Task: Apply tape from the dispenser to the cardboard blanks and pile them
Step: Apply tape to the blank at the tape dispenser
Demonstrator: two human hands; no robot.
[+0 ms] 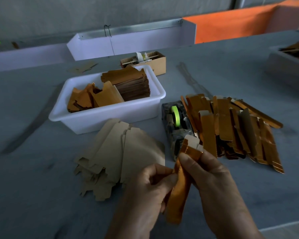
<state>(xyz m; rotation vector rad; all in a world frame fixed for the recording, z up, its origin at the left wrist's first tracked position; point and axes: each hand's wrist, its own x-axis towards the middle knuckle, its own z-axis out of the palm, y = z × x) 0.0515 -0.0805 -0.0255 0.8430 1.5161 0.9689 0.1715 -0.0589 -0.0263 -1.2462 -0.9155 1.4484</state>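
Note:
A folded orange-gold cardboard blank [180, 192] stands nearly upright between both hands, in front of the tape dispenser [177, 130] with its green tape roll [176, 116]. My left hand [145, 197] pinches the blank's left edge at mid-height. My right hand [217, 187] grips the blank near its top, thumb on the front. A fan of flat brown blanks [121, 161] lies on the table to the left of the hands. Right of the dispenser lies a pile of folded gold blanks [235, 128].
A white tub [97, 118] behind the flat blanks holds more gold blanks, some stacked. Behind it sits a small cardboard box [155, 63] with bits inside. White trays [128, 42] line the table's far edge; another tray [290, 62] stands at far right.

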